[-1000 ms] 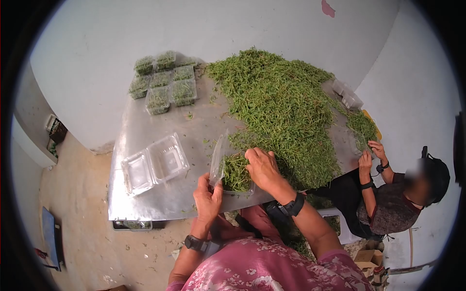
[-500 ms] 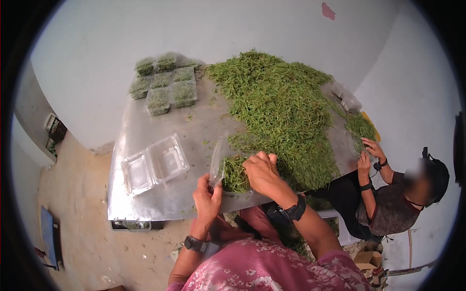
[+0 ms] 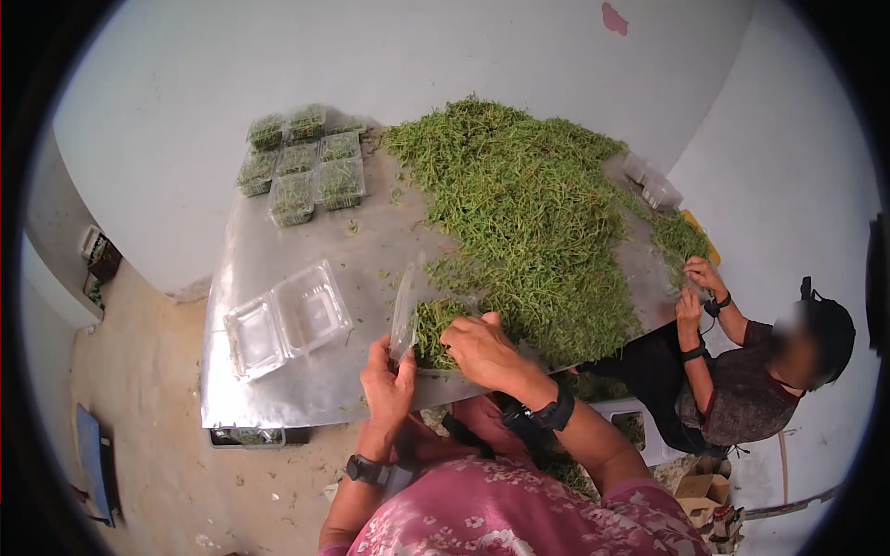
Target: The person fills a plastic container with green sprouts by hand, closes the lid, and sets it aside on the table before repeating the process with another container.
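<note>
Item: clear clamshell box [image 3: 402,310], near edge of the metal table [image 3: 306,389] beside the heap of greens [image 3: 528,213]; my left hand [image 3: 387,375] pinches its lid upright so the tray lies open, my right hand [image 3: 477,350], fingers pressed together, rests flat on the sprigs [image 3: 428,324] inside

- Empty open clamshell [image 3: 289,320] is laid left of left hand [image 3: 387,378].
- Filled packs [image 3: 301,165] are grouped well beyond it.
- Co-worker [image 3: 751,380] is seated well right of right hand [image 3: 484,352].

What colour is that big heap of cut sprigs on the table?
The heap is green, seen best in the head view.
</note>
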`<state>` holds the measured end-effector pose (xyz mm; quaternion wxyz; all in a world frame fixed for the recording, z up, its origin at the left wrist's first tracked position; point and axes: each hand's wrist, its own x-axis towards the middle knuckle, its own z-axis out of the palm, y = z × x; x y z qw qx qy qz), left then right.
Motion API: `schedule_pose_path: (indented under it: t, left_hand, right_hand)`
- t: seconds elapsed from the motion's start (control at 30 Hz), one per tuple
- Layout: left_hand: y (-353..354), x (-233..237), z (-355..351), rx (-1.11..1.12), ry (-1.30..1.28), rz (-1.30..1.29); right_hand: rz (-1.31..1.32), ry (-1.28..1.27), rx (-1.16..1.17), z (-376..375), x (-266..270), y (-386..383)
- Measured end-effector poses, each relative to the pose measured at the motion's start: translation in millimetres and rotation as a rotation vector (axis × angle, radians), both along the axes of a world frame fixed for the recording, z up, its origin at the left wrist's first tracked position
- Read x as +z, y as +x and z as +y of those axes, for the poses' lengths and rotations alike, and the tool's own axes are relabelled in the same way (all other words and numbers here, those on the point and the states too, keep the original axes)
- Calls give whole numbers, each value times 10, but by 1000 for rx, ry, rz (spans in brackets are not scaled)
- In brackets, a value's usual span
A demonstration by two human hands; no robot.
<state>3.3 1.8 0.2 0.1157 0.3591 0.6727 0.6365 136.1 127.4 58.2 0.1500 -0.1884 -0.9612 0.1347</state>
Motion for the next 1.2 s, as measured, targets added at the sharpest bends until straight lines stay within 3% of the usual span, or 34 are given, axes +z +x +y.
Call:
schedule_pose_path:
  t: [0.4, 0.5, 0.6, 0.7, 0.9, 1.07, 1.2]
  left_hand:
    - [-21, -26, -24, -25, -46, -7]
    - [-18, -9, -29, -21, -68, -4]
    - [-18, -4, -15, -15, -74, 2]
    - [-10, 2, -17, -11, -57, 0]
    - [-18, -23, -33, -38, -63, -49]
    - [-25, -114, 1, -9, -4, -6]
    - [-23, -84, 0, -2, 0, -3]
  right_hand:
    - [105, -19, -71, 150, 239, -95]
    - [-130, 55, -25, 138, 63, -197]
    - [-111, 166, -12, 80, -19, -220]
    - [-137, 82, -6, 122, 47, -182]
    - [211, 45, 24, 181, 195, -12]
    - [276, -147, -184, 628, 357, 258]
    - [137, -140, -363, 1099, 240, 543]
